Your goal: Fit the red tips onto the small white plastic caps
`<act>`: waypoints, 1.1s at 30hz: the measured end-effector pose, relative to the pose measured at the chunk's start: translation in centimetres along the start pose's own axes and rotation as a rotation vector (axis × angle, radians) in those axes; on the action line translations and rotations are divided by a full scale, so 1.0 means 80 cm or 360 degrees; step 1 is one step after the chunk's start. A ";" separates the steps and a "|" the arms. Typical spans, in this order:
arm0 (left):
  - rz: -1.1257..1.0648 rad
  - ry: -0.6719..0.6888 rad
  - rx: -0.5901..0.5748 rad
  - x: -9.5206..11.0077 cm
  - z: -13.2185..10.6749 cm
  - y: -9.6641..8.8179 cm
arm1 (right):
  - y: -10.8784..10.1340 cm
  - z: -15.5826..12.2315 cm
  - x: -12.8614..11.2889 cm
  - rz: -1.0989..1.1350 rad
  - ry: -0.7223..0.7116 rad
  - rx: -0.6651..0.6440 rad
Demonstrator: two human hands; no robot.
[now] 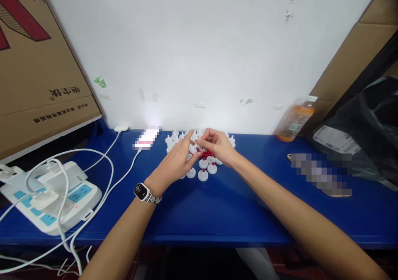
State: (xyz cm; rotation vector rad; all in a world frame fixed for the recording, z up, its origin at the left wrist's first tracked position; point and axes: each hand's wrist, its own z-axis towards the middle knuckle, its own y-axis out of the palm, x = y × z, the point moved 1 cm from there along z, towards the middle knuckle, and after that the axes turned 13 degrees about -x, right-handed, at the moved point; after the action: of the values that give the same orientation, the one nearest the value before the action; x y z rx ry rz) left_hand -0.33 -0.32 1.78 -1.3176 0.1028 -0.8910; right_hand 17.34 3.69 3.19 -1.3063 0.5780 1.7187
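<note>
My left hand [179, 157], with a watch on its wrist, holds a white nozzle cap [192, 149] between its thumb and fingers. Fingertips of my right hand [217, 145] are pinched together right at the tip of that cap; whatever they grip is too small to make out. Under my hands lies a pile of small red caps [207, 154]. Several white nozzle caps stand around the pile, and a few in front, such as one nozzle cap [203, 175], carry a red tip. My hands hide part of the group.
On the left, a white power strip [74, 201] with looping cables and a phone [147, 138] lie on the blue table [211, 213]. An orange drink bottle [297, 120], a second phone [320, 175] and a dark plastic bag [363, 122] are on the right. A white wall [199, 56] rises behind.
</note>
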 end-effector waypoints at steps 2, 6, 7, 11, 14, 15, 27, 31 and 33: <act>0.0094 -0.0066 0.0071 -0.012 0.000 -0.003 | -0.011 0.013 0.006 -0.0303 -0.0027 0.0132; 0.0199 -0.0157 0.0105 -0.029 -0.003 -0.007 | -0.023 0.044 0.025 -0.0904 0.0106 0.0169; 0.0203 -0.0162 0.0094 -0.031 -0.003 -0.007 | -0.023 0.052 0.031 -0.1003 0.0139 0.0090; 0.0203 -0.0131 0.0062 -0.028 -0.003 -0.007 | -0.018 0.072 0.050 -0.1326 0.0212 -0.0190; 0.0164 -0.0131 0.0046 -0.026 -0.003 -0.007 | -0.020 0.076 0.053 -0.1494 0.0254 -0.0247; 0.0150 -0.0141 0.0034 -0.025 -0.003 -0.008 | -0.023 0.075 0.052 -0.1529 0.0266 -0.0220; 0.0231 -0.0176 0.0065 -0.020 -0.002 -0.010 | -0.047 0.056 0.038 -0.1330 0.0270 0.0073; 0.0234 -0.0129 0.0153 -0.010 -0.001 -0.009 | -0.031 0.026 0.019 -0.0639 0.0110 0.0071; 0.0201 -0.0105 0.0087 -0.007 0.000 -0.006 | -0.021 0.012 0.015 -0.0326 0.0086 -0.0044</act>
State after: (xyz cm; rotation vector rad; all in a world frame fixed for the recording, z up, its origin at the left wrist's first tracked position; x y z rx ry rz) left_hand -0.90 0.04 1.99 -1.2740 0.1080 -0.7377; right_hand 18.18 5.74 2.67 -1.3853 0.4362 1.5321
